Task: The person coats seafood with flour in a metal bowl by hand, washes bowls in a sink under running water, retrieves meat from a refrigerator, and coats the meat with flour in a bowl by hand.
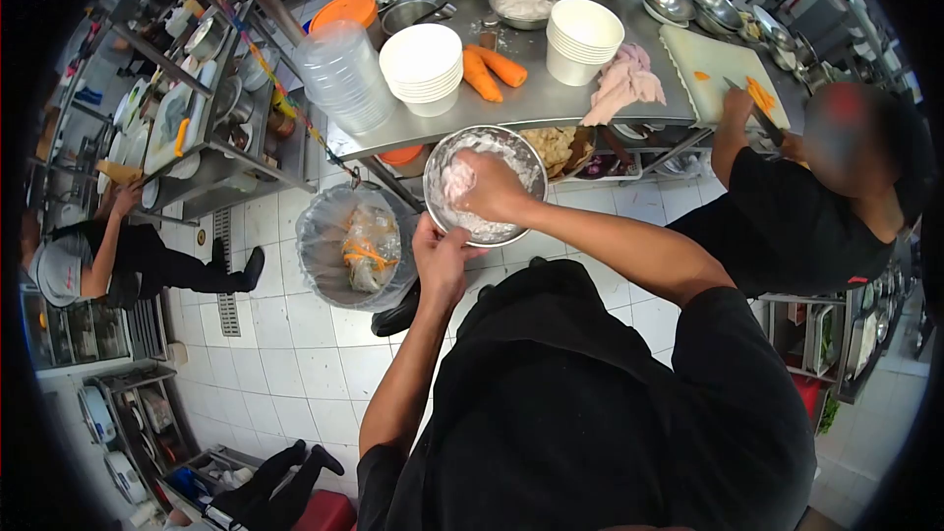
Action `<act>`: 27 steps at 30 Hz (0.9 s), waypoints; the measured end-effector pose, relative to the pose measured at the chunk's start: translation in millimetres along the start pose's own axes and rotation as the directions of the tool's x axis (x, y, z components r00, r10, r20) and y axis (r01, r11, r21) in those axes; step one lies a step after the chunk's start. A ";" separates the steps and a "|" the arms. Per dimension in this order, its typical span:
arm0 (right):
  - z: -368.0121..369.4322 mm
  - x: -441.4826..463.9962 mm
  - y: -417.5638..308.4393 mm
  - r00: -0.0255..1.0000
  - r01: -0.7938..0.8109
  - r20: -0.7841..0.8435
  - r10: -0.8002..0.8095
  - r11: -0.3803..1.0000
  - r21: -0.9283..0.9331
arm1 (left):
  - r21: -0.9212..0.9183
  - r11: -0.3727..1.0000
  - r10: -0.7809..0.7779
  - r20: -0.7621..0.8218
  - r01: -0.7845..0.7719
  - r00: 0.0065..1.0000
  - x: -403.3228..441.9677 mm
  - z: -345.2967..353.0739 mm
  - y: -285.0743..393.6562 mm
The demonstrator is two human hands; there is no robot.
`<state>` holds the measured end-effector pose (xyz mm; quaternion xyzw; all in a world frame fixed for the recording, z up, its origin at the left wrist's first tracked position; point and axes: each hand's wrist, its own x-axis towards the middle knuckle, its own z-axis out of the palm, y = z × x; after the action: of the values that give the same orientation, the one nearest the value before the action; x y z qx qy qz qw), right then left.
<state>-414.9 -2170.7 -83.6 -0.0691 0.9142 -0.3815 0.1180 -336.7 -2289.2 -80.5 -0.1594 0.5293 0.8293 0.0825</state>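
Observation:
In the head view, a metal mixing bowl is held up at the front edge of the steel table. White floury powder coats its inside. My left hand grips the bowl's near left rim, thumb along the edge. Inside the bowl is my right hand, its fingers curled and covered in white. A pale pinkish, flour-coated lump shows at those fingers; what it is, I cannot make out. Below and left of the bowl stands a lined bin with orange peelings inside.
On the steel table stand white tub stacks, clear containers, carrots, a pink cloth and a floury bowl with another person's hand above. At right, a co-worker cuts carrot with a knife on a board.

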 end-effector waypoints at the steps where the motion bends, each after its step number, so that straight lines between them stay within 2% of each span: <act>1: 2.5 -0.2 2.2 0.995 0.099 -0.033 -0.099 0.995 -0.017 | 0.000 1.000 -0.001 0.007 0.001 1.000 4.4 -1.2 -1.0; 2: 5.2 -2.4 5.4 0.985 0.164 -0.045 -0.166 0.985 -0.053 | 0.004 1.000 -0.009 0.006 0.009 1.000 7.6 -3.9 -3.4; 3: 1.2 -3.8 1.2 0.986 0.159 -0.042 -0.161 0.986 -0.050 | 0.010 1.000 -0.020 0.002 0.020 1.000 8.7 -6.8 -5.0; 5: -9.8 -1.6 -8.4 0.939 0.336 0.133 -0.316 0.926 -0.172 | 0.001 0.999 -0.040 -0.014 0.040 0.999 11.6 -6.9 0.1; 6: -12.8 -0.4 -11.4 0.930 0.352 0.183 -0.320 0.918 -0.183 | -0.018 0.999 -0.028 -0.020 0.027 0.999 13.0 -6.6 2.5; 9: -38.8 -2.8 -32.6 0.938 0.336 0.188 -0.292 0.902 -0.272 | -0.045 0.999 -0.002 -0.056 0.000 0.998 12.4 -10.9 6.7; 10: -43.6 -3.2 -34.2 0.959 0.254 0.187 -0.215 0.942 -0.221 | -0.052 0.999 0.002 -0.061 -0.005 0.998 10.5 -12.8 7.7; 13: -20.1 -3.7 -23.3 0.979 0.160 0.159 -0.128 0.964 -0.211 | -0.061 0.998 -0.018 -0.036 0.016 0.999 -0.3 -4.3 8.2; 15: -15.1 -2.4 -16.1 0.971 0.207 0.166 -0.172 0.952 -0.226 | -0.070 0.997 -0.038 -0.017 0.036 0.999 -1.4 -0.2 6.5; 17: -9.4 7.2 -5.5 0.914 0.405 0.161 -0.373 0.874 -0.270 | -0.094 0.994 -0.052 -0.035 0.048 0.998 5.8 -6.2 2.6; 19: -14.2 7.0 -14.8 0.907 0.417 0.205 -0.369 0.858 -0.300 | -0.075 0.995 -0.061 -0.024 0.059 0.998 10.9 -12.4 1.9; 21: -17.2 6.0 -21.9 0.861 0.504 0.127 -0.492 0.796 -0.336 | -0.093 0.996 0.002 -0.059 -0.008 0.998 13.2 -14.9 3.3; 22: -26.9 5.7 -31.7 0.919 0.383 0.216 -0.331 0.880 -0.283 | -0.079 0.997 0.019 -0.067 -0.025 0.998 15.0 -17.7 4.9; 23: -27.6 8.9 -31.2 0.919 0.381 0.215 -0.329 0.881 -0.282 | -0.078 0.997 0.017 -0.066 -0.023 0.998 13.5 -18.6 5.8; 25: -27.9 16.2 -31.2 0.977 0.072 0.207 -0.056 0.995 -0.071 | -0.056 0.998 -0.003 -0.055 0.000 0.998 7.3 -16.1 14.7; 26: -21.5 18.1 -31.0 0.982 0.001 0.186 0.016 0.996 -0.089 | -0.054 0.999 -0.005 -0.052 0.002 0.999 6.8 -16.7 12.0; 27: -13.1 15.8 -28.9 0.983 0.000 0.184 0.017 0.996 -0.091 | -0.035 0.999 -0.011 -0.029 0.010 1.000 7.4 -16.8 6.9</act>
<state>-432.6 -2185.4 -56.6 -0.1056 0.9159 -0.3313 0.2005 -342.8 -2307.5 -83.8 -0.1759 0.5149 0.8355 0.0762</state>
